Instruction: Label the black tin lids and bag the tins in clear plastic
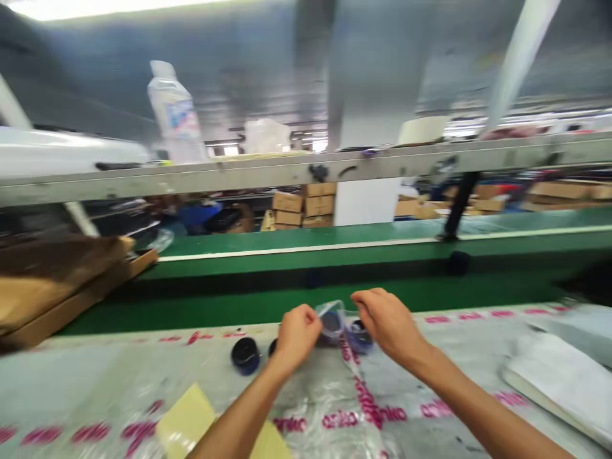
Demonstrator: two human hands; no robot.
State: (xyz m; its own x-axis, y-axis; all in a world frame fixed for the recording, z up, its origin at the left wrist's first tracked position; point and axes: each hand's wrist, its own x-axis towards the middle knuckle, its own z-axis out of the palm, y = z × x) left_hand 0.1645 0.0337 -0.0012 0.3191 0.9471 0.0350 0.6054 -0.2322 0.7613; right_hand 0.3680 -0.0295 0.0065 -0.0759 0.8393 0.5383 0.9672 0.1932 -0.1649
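My left hand (300,333) is closed, thumb and fingers pinched at the left edge of a small clear plastic bag (319,310). Within or just behind the clear plastic shows a dark blue round piece (331,322). My right hand (389,324) is on the other side, fingers curled and closed; what its fingertips hold is blurred. Just below those fingertips is a second dark round piece (361,335), with clear plastic around it. A black, cup-like round piece (245,356) stands left of my left hand, and another (273,347) is partly hidden behind that hand.
Pink-lettered clear tape (339,421) crosses the plastic-covered table. Yellow sheets (187,421) lie by my left forearm, a white stack (567,376) at right. Beyond runs a green conveyor belt (287,303). A cardboard box (62,287) is at left; a bottle (176,115) stands on the metal shelf.
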